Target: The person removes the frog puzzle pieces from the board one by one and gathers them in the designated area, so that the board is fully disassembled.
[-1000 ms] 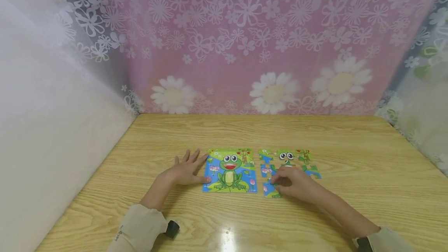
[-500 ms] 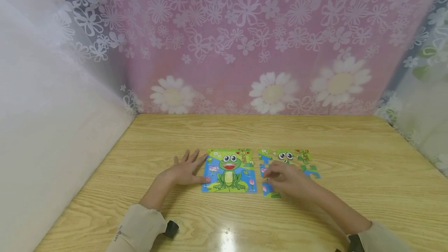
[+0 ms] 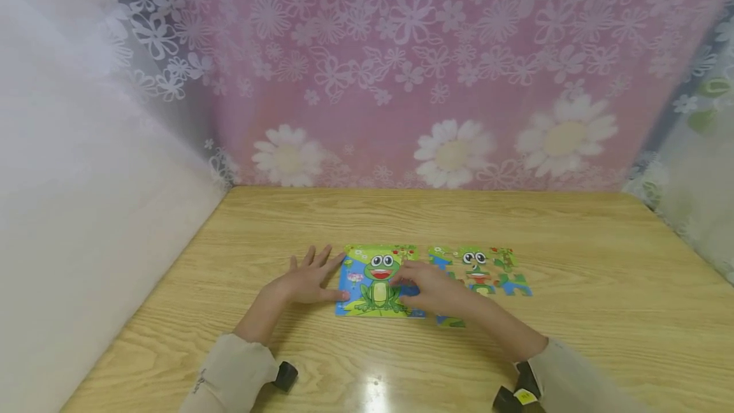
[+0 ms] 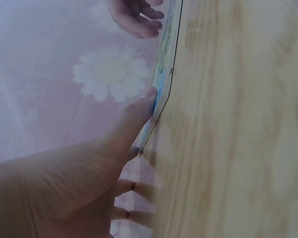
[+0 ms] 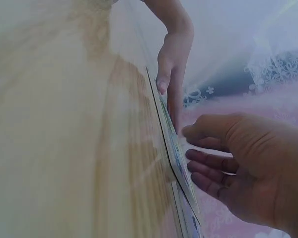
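Note:
A square frog picture board (image 3: 381, 296) lies flat on the table in the head view. My left hand (image 3: 309, 284) rests at its left side, fingers spread and straight, with the thumb on the edge; the left wrist view shows that thumb (image 4: 131, 116) touching the board's rim. Over the board's right part hovers my right hand (image 3: 430, 289), fingers loosely bent. In the right wrist view its thumb and fingers stand apart with nothing between them. Right of the board lie frog jigsaw pieces (image 3: 474, 258), some hidden behind my right hand and forearm.
The wooden table (image 3: 321, 362) runs back to a pink flowered curtain (image 3: 355, 113). A whitish sheet (image 3: 115, 164) hangs along the left side, and another flowered cloth (image 3: 696, 190) hangs on the right.
My right hand has moved left, from above the jigsaw pieces to above the frog board. The center frog pieces show again. My left hand has stayed where it was.

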Motion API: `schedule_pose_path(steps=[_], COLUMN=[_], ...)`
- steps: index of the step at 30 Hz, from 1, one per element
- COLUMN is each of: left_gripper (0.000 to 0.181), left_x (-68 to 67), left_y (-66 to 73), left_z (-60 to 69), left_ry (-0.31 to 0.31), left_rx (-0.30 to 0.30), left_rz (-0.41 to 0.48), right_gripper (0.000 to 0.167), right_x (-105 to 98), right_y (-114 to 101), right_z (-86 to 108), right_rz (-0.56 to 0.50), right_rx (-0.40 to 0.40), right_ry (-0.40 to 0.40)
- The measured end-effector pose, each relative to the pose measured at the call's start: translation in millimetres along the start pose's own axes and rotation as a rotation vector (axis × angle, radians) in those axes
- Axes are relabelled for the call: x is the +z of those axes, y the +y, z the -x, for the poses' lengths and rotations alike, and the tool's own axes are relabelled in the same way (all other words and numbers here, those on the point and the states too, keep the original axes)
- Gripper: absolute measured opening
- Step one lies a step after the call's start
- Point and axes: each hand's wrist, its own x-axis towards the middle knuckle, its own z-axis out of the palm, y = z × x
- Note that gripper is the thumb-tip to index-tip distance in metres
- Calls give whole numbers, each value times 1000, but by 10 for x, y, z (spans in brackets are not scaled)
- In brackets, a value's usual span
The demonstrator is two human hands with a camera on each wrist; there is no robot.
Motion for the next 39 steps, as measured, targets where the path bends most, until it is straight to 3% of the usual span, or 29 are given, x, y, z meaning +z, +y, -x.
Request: schedule_pose_path(steps=[5, 14, 25, 33, 39], left_gripper=[88, 89, 89, 89, 88], left_x=[-2, 9, 29, 26, 28], left_y=[15, -20, -28, -19, -17], left_z=[-27, -48, -31, -32, -31], left_ry=[-15, 2, 8, 10, 11], left_rx=[-1, -7, 1, -1, 0], left_rz=[-18, -50, -25, -27, -34], right_gripper=[32, 33, 33, 30, 29], right_x=[23, 19, 27, 52, 93], right_y=[-31, -50, -79, -66, -70], right_z=[-35, -61, -49, -51, -59], right_rz=[19, 26, 8, -37, -22], right_rx=[45, -8, 11, -35, -9], right_ry=[-60, -69, -83, -38, 3])
